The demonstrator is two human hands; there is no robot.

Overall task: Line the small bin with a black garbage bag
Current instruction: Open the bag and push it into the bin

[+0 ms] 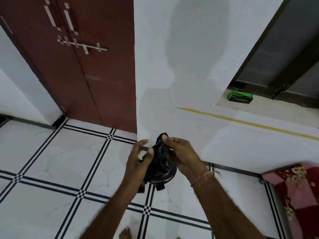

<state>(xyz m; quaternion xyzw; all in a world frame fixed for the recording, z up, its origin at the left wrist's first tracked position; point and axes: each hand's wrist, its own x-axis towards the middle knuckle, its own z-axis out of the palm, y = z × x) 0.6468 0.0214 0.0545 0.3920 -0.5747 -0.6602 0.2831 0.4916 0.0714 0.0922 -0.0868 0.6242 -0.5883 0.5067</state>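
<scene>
Barely begun: black garbage bag bunched and unopened, pinched at chest height between both hands, above the small black bin standing on the tiled floor near the wall corner. Nothing draped over the bin's rim yet; opening, lowering and folding all left. Right hand clamped on the bag's top, thumb pressing; left hand closed on the side, fingers teasing at an edge. Forearms angled inward, wrists close.

1. One head-worn wide-angle camera, facing forward and down.
2. Landmark: maroon door, upper left of view.
3. Tiled floor lies below the door, close beneath the camera.
</scene>
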